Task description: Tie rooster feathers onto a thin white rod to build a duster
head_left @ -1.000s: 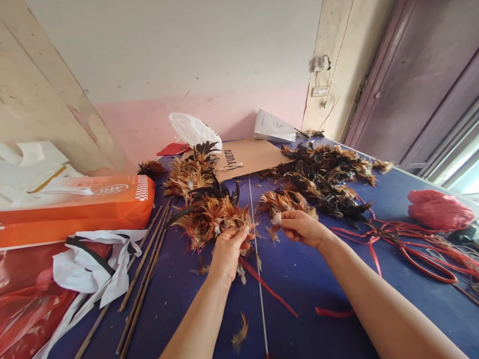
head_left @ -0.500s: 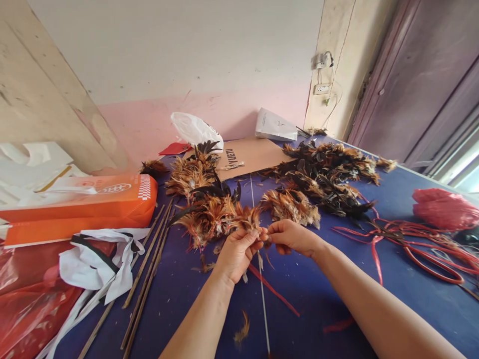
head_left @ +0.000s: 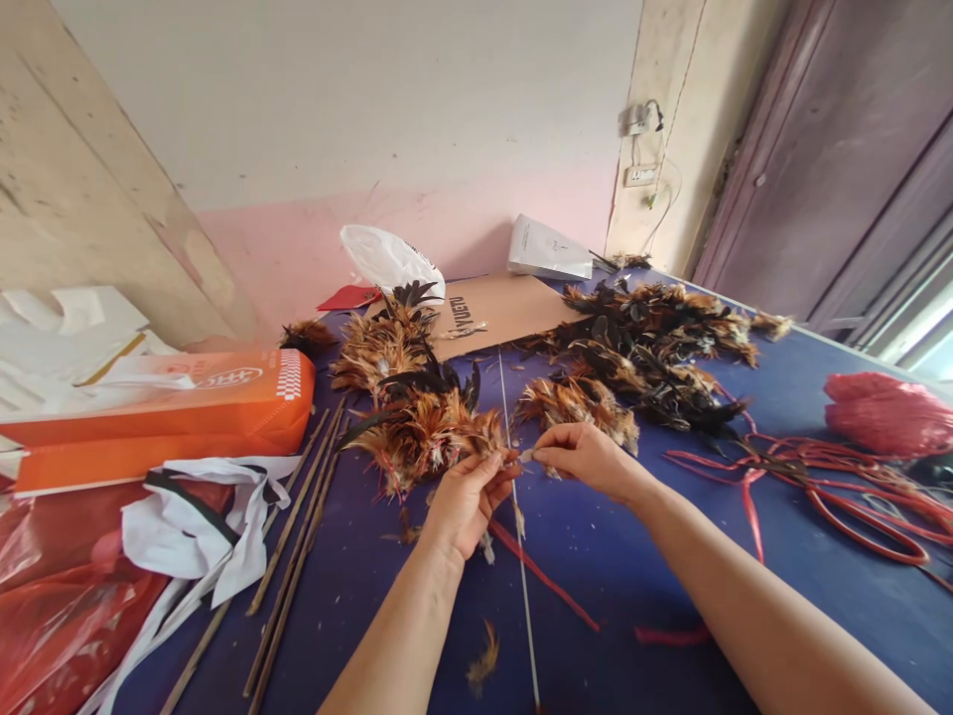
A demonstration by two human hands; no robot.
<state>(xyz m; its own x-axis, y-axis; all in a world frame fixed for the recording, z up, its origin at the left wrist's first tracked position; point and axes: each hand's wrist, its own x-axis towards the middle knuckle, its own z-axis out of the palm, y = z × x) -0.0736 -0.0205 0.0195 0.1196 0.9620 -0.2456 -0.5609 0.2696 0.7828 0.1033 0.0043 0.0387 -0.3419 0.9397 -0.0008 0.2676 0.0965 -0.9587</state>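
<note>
My left hand (head_left: 471,495) is closed in a pinch on a small bunch of brown feathers (head_left: 482,431) over the middle of the table. Just right of it, my right hand (head_left: 585,459) has its thumb and fingers pressed together on a small pale feather (head_left: 527,457), whose far end comes close to the left fingertips. Behind the left hand lies a pile of tied brown and black feather bunches (head_left: 417,427). Another brown feather bunch (head_left: 573,402) rests beyond the right hand. Below the hands, a strip of red plastic string (head_left: 551,584) lies on the blue table (head_left: 596,616).
Thin sticks (head_left: 287,566) and white cloth strips (head_left: 175,531) lie at left, by an orange bag (head_left: 164,427). Dark feather bunches (head_left: 655,338) are heaped at back right, behind tangled red string (head_left: 841,487) and a pink plastic bundle (head_left: 885,415). Flat cardboard (head_left: 513,308) lies behind.
My right hand has risen slightly, and a pale feather now shows at its fingertips. The bunch in my left hand has tipped a little to the left.
</note>
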